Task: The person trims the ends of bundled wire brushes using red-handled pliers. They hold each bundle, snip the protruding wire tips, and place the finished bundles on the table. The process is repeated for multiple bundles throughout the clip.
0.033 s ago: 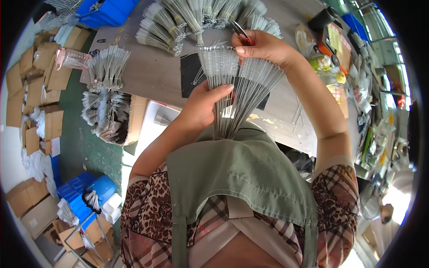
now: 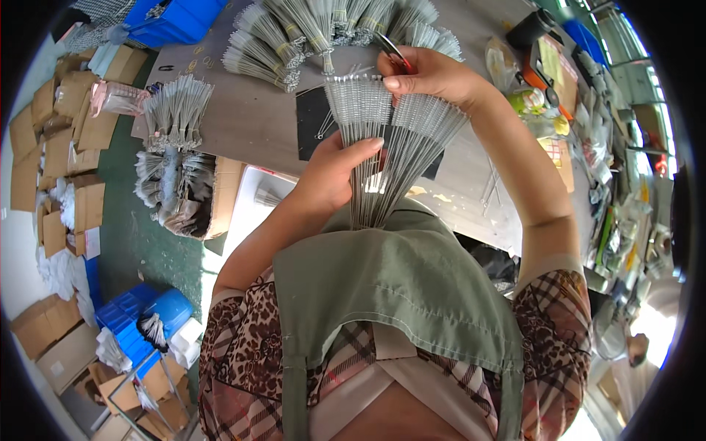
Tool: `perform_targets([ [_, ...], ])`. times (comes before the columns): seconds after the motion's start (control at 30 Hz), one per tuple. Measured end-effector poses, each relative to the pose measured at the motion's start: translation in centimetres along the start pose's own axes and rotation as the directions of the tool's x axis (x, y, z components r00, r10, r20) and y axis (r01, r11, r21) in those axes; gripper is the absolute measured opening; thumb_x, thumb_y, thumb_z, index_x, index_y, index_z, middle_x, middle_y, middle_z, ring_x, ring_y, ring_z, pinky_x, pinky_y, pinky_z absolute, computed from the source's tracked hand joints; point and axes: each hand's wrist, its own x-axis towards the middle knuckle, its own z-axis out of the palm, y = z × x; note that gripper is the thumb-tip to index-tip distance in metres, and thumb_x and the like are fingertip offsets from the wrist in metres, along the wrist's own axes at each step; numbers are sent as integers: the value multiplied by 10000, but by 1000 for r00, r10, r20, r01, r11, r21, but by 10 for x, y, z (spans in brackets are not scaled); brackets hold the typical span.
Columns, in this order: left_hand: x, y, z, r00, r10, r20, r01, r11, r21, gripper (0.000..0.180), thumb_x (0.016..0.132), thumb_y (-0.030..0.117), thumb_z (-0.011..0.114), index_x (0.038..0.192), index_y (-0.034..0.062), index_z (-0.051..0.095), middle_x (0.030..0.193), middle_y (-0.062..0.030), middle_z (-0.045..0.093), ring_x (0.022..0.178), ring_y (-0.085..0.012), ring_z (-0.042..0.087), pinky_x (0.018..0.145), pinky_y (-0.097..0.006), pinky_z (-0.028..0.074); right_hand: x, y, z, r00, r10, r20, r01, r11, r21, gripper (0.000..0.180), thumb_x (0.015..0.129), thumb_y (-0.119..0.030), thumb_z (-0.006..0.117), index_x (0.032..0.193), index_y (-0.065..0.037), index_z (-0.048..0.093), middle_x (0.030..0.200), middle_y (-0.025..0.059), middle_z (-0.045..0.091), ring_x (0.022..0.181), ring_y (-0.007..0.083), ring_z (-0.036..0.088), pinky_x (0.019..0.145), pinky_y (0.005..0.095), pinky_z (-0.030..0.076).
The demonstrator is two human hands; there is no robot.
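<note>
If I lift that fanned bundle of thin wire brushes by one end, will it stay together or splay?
The bundle of wire brushes would probably splay: it already fans wide between the left hand and right hand. The thin stems look springy, likely light. Loose ones may slip out; the tied bundles on the table stay gathered.

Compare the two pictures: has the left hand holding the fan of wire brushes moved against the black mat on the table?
No. The left hand grips the fan of wire brushes at the same spot below the black mat.
</note>
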Motion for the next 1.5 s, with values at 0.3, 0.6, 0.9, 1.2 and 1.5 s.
perform_targets([
  [0.3, -1, 3, 4, 996, 45, -73, -40, 996, 76, 167, 820, 62, 577, 968, -7, 544, 839, -80, 593, 737, -166, 590, 683, -306, 504, -5, 3, -2, 998, -67, -4, 67, 996, 54, 233, 765, -228, 661, 834, -64, 511, 739, -13, 490, 732, 100, 497, 717, 238, 426],
  [0.6, 13, -6, -3, 989, 41, 141, -56, 993, 100, 156, 811, 62, 591, 953, 2, 566, 832, -84, 612, 740, -154, 582, 660, -290, 476, -9, 19, -8, 990, 23, -141, -22, 1000, 7, 363, 834, -432, 586, 839, -69, 568, 739, -22, 506, 727, 82, 479, 691, 249, 396],
  [0.9, 20, -12, -1, 988, 10, 154, -10, 1000, 4, 136, 813, 44, 585, 928, -23, 554, 783, -91, 602, 668, -163, 592, 608, -304, 493, 7, -6, 0, 982, 64, -177, -90, 985, -145, 436, 817, -549, 542, 754, -121, 491, 650, -50, 464, 535, 44, 446, 481, 194, 357],
  [1.2, 18, -7, -9, 993, -34, 116, 33, 999, 9, 196, 816, 92, 619, 987, 30, 546, 864, -73, 586, 754, -161, 587, 679, -302, 488, 6, 8, -7, 987, 156, -30, -152, 981, 119, 508, 658, -469, 753, 773, -106, 417, 598, -48, 379, 475, 39, 379, 412, 183, 288],
  [1.5, 13, -2, -14, 988, -84, 130, 97, 990, -101, 199, 810, 125, 612, 957, 10, 544, 831, -71, 564, 712, -164, 556, 628, -318, 477, 7, -2, -4, 977, 211, -30, -208, 974, 91, 510, 642, -467, 766, 787, -110, 433, 605, -51, 417, 466, 31, 360, 405, 174, 257],
])
